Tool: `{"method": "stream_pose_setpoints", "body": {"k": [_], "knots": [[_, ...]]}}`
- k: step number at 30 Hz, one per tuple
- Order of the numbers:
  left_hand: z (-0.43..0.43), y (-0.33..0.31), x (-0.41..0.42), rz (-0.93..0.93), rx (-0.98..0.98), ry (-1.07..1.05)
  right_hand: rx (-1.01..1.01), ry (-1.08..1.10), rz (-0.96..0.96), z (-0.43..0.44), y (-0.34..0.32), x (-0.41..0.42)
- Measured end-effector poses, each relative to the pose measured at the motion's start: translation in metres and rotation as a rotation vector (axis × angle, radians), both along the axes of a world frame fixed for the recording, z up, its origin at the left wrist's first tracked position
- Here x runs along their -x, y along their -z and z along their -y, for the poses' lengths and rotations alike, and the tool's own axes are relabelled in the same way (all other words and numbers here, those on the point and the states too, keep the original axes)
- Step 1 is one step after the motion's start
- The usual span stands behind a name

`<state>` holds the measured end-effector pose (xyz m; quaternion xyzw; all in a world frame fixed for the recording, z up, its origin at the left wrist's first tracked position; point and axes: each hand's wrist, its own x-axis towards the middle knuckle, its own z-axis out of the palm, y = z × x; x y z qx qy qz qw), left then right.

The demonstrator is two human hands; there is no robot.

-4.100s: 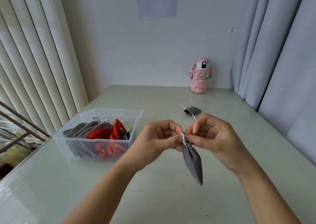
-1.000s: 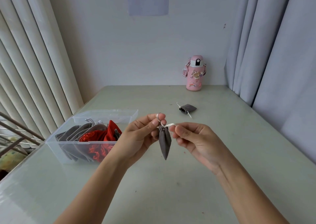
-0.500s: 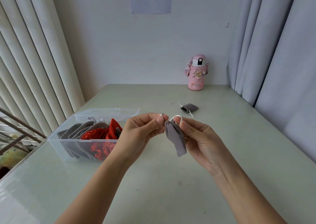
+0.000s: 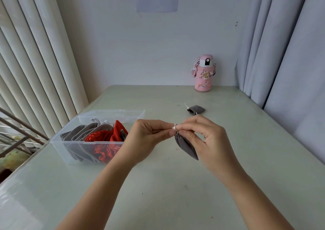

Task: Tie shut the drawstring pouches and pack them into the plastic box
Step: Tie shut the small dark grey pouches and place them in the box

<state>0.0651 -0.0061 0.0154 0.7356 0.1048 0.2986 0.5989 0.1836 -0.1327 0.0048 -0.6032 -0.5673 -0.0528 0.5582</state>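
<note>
Both hands pinch the cord of a gray pouch above the counter.

The left hand (image 4: pixel 147 140) and right hand (image 4: pixel 207 138) meet fingertip to fingertip, each pinching the white cord (image 4: pixel 174 127) at the neck of the pouch (image 4: pixel 186 147). The pouch hangs tilted below the right thumb, clear of the counter (image 4: pixel 158 194). Left of the hands stands the clear box (image 4: pixel 88 142), its lid (image 4: pixel 112 115) open behind it, with gray pouches (image 4: pixel 79 133) and red pouches (image 4: pixel 105 138) standing on edge inside. A second gray pouch (image 4: pixel 197 109) lies on the counter beyond the right hand, apart from it. A pink bottle (image 4: pixel 203 75) stands upright at the far edge against the wall, near the right curtain (image 4: pixel 281 54).
</note>
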Motion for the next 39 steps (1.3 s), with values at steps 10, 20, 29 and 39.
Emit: {"method": "stream_pose_setpoints", "body": {"k": [10,20,29,39], "knots": [[0.014,-0.001,-0.007,0.092,0.132,-0.112,-0.064,0.059,0.052,0.001,-0.002,-0.003],[0.011,-0.001,-0.008,0.04,0.197,-0.12,-0.018,0.027,-0.05,0.001,-0.002,-0.003],[0.009,0.004,-0.009,-0.1,0.216,-0.029,0.008,0.035,0.024,0.001,-0.002,0.001],[0.019,0.0,-0.011,0.078,0.225,-0.105,0.213,0.022,-0.515,0.006,-0.014,-0.001]]}}
